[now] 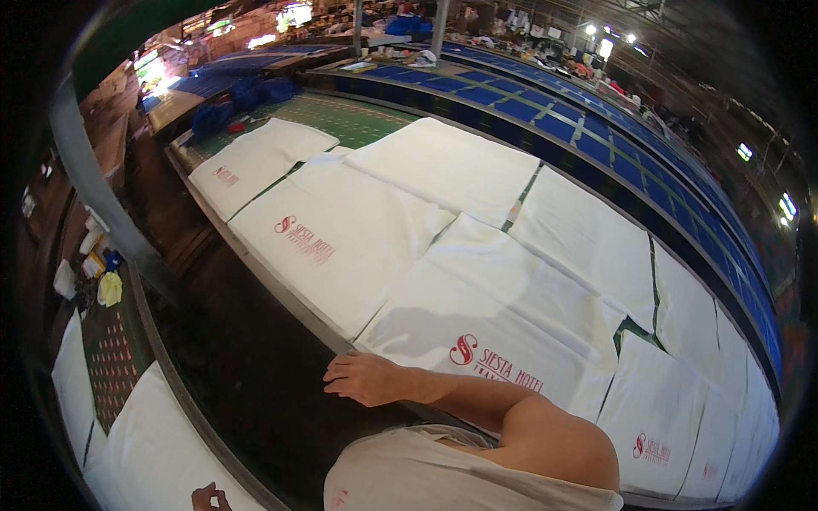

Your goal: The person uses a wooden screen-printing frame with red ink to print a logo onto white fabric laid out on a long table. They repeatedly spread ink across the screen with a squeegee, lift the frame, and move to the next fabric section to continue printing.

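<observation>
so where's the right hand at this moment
In the head view, the right hand rests low and centre on the near table edge, beside the nearest white cloth.

- A right hand [362, 377] is resting flat on the near edge of a white printed cloth [486, 319].
- More white cloths [341, 234] are lying in rows along the long desk [256, 255].
- A left hand [209, 496] is showing at the lower edge.

A dim, large workshop hall stretched away, with bright ceiling lamps [610, 41] glaring at the far end. Long blue-topped tables [545, 119] ran in curved rows, beside a dark floor aisle [247, 358] and a grey post [440, 25].
</observation>
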A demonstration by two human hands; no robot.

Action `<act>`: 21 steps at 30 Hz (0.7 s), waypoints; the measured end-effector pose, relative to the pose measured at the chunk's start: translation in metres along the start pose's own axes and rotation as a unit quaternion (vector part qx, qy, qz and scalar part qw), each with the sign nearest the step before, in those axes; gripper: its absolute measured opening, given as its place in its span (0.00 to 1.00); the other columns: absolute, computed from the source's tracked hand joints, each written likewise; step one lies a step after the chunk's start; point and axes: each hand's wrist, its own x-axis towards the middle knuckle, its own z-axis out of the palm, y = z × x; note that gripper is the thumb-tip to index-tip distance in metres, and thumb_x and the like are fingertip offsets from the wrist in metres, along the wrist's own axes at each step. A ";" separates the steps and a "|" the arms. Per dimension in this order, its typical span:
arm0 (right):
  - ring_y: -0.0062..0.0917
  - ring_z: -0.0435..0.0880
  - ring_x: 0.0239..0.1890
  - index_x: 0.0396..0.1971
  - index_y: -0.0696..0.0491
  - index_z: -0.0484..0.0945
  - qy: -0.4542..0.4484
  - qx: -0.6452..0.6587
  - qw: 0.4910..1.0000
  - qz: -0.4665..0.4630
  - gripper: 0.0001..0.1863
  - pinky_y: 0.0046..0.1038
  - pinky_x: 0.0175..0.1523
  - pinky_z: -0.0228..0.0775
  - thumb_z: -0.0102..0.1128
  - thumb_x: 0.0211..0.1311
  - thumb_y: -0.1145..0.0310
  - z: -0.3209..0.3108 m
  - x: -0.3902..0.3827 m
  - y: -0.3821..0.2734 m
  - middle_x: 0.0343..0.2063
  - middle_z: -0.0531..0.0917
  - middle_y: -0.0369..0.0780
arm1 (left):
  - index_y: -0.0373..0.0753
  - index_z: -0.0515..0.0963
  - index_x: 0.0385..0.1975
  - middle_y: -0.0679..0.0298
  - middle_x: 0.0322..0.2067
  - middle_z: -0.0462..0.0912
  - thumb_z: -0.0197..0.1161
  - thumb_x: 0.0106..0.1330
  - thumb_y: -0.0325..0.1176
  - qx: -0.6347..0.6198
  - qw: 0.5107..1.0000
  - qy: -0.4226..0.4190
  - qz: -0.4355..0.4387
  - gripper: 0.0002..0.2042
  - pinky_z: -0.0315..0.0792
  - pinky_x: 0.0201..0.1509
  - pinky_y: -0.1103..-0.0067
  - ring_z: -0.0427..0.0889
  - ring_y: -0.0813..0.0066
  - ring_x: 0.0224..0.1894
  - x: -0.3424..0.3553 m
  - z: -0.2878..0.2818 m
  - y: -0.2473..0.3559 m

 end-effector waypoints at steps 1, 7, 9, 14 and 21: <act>0.37 0.85 0.64 0.51 0.53 0.93 0.006 0.010 1.000 -0.011 0.14 0.43 0.66 0.81 0.76 0.68 0.66 0.002 0.006 0.001 0.56 0.91 0.41 | 0.35 0.91 0.37 0.51 0.46 0.95 0.77 0.69 0.27 -0.001 1.000 -0.004 -0.019 0.04 0.82 0.57 0.61 0.90 0.51 0.48 -0.004 -0.003 -0.001; 0.38 0.85 0.63 0.39 0.52 0.89 -0.038 0.070 0.995 -0.060 0.07 0.42 0.66 0.80 0.77 0.69 0.65 0.021 0.047 0.004 0.53 0.90 0.38 | 0.33 0.89 0.34 0.51 0.38 0.92 0.79 0.70 0.30 -0.001 0.995 0.023 -0.100 0.07 0.82 0.54 0.59 0.89 0.49 0.44 -0.051 -0.024 0.004; 0.37 0.85 0.63 0.36 0.52 0.88 -0.061 0.083 0.991 -0.081 0.09 0.43 0.64 0.80 0.78 0.68 0.64 0.026 0.063 0.000 0.52 0.91 0.38 | 0.34 0.88 0.32 0.51 0.37 0.91 0.80 0.69 0.30 0.011 0.991 0.036 -0.130 0.08 0.82 0.53 0.59 0.89 0.49 0.44 -0.071 -0.034 0.011; 0.37 0.86 0.56 0.35 0.52 0.88 -0.061 0.124 0.974 -0.181 0.11 0.42 0.60 0.79 0.77 0.70 0.60 0.046 0.106 -0.015 0.45 0.89 0.39 | 0.36 0.88 0.43 0.50 0.38 0.88 0.73 0.71 0.25 0.088 0.975 0.093 -0.182 0.05 0.81 0.55 0.59 0.87 0.47 0.48 -0.152 -0.043 -0.010; 0.39 0.87 0.54 0.38 0.53 0.85 -0.107 0.220 0.931 -0.270 0.06 0.42 0.60 0.79 0.73 0.70 0.68 0.099 0.146 -0.047 0.44 0.89 0.39 | 0.37 0.83 0.39 0.57 0.35 0.83 0.67 0.69 0.17 0.116 0.936 0.188 -0.275 0.06 0.79 0.50 0.62 0.84 0.53 0.43 -0.254 -0.058 0.059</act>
